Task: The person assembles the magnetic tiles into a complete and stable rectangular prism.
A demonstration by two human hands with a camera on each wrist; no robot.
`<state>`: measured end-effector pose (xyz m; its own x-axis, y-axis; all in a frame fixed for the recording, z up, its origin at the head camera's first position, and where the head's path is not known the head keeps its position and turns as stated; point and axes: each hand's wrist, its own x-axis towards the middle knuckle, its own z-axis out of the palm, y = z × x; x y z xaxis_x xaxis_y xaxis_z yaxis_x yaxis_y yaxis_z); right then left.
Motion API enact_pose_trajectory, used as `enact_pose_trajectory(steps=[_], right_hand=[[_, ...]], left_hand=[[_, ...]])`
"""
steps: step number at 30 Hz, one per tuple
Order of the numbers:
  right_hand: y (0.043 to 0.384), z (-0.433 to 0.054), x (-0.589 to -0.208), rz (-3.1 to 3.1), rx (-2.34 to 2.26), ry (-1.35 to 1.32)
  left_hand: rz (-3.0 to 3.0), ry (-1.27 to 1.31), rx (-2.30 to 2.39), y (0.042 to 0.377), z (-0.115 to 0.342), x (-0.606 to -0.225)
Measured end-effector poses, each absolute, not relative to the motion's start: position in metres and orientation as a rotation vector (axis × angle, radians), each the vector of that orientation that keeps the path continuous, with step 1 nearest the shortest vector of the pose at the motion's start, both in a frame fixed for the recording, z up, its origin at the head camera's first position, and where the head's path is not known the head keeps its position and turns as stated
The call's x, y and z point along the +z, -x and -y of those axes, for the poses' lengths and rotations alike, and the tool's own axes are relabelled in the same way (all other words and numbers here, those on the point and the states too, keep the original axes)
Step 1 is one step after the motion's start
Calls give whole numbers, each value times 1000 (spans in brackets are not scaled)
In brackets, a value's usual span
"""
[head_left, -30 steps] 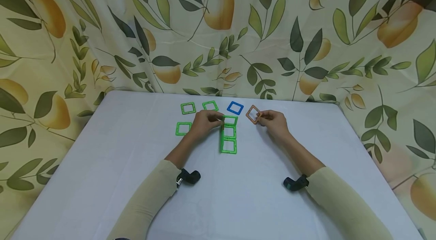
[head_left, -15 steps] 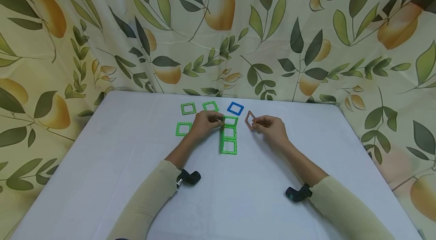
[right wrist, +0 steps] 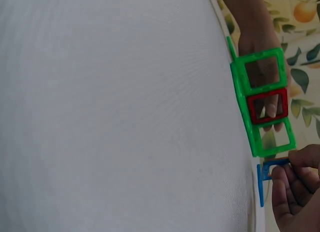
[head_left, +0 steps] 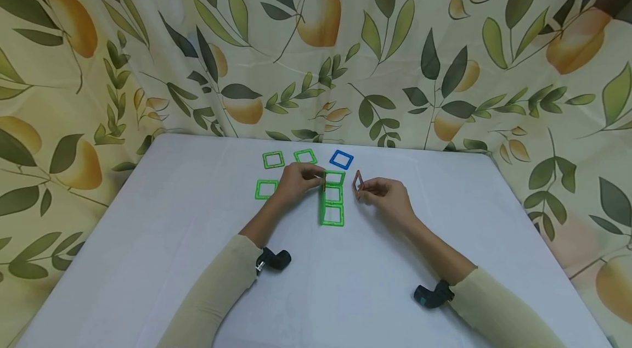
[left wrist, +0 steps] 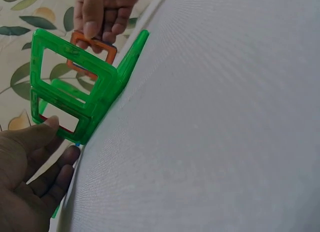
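Observation:
Three green square magnetic tiles (head_left: 333,223) lie joined in a row at mid-table, and green tiles stand upright along their left edge. Between two standing green tiles in the right wrist view is a red magnetic tile (right wrist: 252,108). My left hand (head_left: 298,180) pinches the red tile from the left, thumb and fingers at its edge. To the right of the row, my right hand (head_left: 390,197) pinches an orange magnetic tile (head_left: 355,180) raised on edge, seen nearly side-on. The left wrist view shows that orange tile (left wrist: 112,56) behind the green structure, apart from it.
Behind the row, a blue square tile (head_left: 340,151) lies flat near the table's far side. Loose green tiles lie to the left: one at the back left (head_left: 274,166), another beside it (head_left: 305,150), and a nearer one (head_left: 266,180). A fruit-print curtain (head_left: 316,62) hangs behind the table.
My right hand has come nearer and slightly left with the orange tile, which has turned from facing the camera to nearly side-on. The left hand and green structure have stayed put.

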<state>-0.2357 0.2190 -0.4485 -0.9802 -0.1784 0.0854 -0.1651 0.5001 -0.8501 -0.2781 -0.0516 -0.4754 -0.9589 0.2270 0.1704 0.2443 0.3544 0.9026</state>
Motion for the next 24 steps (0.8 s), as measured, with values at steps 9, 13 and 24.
enact_pose_trajectory(steps=[9, 13, 24], right_hand=[[228, -209, -448, -2689, -1541, 342], [226, -205, -450, -2671, -1570, 370], [222, -196, -453, -2652, -1602, 440]], left_hand=[[2575, 434, -1721, 280, 52, -477], [2577, 434, -1726, 280, 52, -477], [2591, 431, -1729, 280, 52, -476]])
